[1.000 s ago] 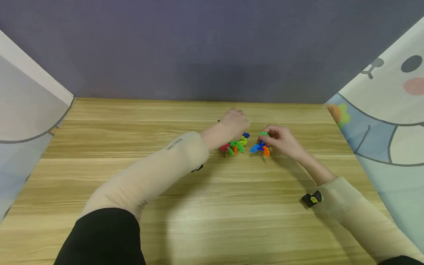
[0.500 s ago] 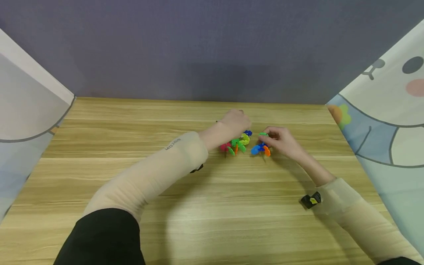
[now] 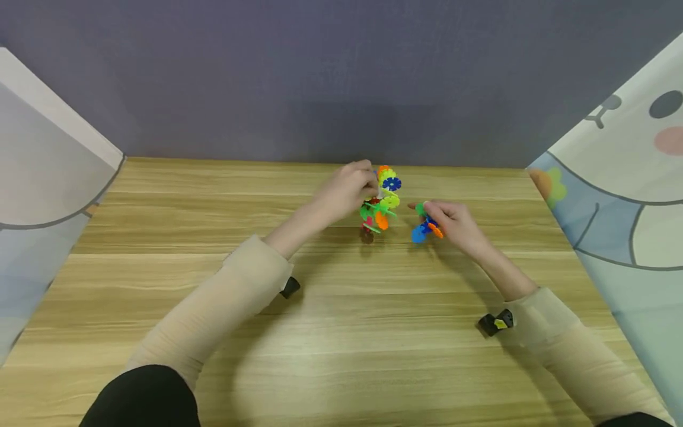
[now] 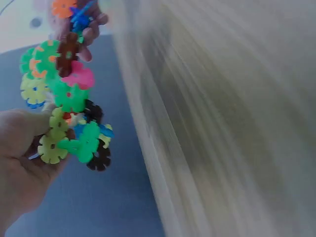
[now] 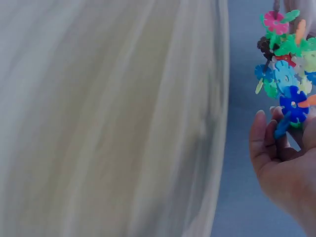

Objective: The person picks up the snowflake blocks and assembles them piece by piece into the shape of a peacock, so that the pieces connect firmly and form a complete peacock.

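Observation:
My left hand [image 3: 347, 190] grips a large cluster of slotted plastic snowflake discs [image 3: 381, 204] in green, yellow, orange, brown, pink and blue. In the left wrist view, that hand [image 4: 22, 163] has its thumb and fingers around the joined discs [image 4: 71, 98]; some fingertips are hidden behind them. A short gap to the right, my right hand [image 3: 453, 222] pinches a smaller group of joined discs [image 3: 423, 230], blue, orange and green. The right wrist view shows a dark blue disc [image 5: 295, 103] above the curled fingers [image 5: 264, 143], with the large cluster just beyond.
Both hands work above a wood-grain table [image 3: 341, 332]. A grey-blue panel [image 3: 320, 83] rises behind its far edge, and cartoon-printed panels [image 3: 629, 178] flank the sides. Small black devices [image 3: 496, 323] sit at the wrists.
My left hand has drawn back to the left and turned, bringing the large cluster out from under it into fuller view. The right hand has stayed nearly in place, tilting its small group slightly.

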The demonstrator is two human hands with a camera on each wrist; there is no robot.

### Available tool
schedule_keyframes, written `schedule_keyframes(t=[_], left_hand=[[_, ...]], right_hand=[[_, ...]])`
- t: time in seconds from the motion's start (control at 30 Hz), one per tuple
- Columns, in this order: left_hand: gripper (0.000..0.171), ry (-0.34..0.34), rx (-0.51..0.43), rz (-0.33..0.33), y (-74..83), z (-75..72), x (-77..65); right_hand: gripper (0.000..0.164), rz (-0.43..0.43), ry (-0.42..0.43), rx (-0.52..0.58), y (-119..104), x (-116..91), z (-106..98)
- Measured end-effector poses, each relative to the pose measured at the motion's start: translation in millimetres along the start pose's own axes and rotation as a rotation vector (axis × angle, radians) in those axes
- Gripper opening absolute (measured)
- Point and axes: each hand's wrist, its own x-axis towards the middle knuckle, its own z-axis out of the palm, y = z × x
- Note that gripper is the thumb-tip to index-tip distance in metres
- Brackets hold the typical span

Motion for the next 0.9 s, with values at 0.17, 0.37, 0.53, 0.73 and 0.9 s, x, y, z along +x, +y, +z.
schedule_keyframes(t=[0.17,0.37,0.53,0.73,0.9], left_hand=[[0.011,0.169,-0.295,-0.054,-10.3,-6.4,-21.1],[0.009,0.261,-0.453,-0.12,-12.7,-14.0,-43.4],[0.011,0.303,-0.553,-0.14,-7.3,-19.4,-57.3],[0.012,0.351,-0.599,-0.128,-0.2,-25.3,-70.7],[0.011,0.379,-0.581,-0.119,3.6,-29.7,-78.3]], right_hand=[[0.052,-0.005,-0.05,0.056,-14,-1,3],[0.035,-0.121,0.05,-0.042,-46,-2,10],[0.036,-0.222,0.207,-0.119,-80,-5,22],[0.042,-0.351,0.272,-0.225,-110,-11,32],[0.037,-0.399,0.3,-0.272,-122,-12,37]])
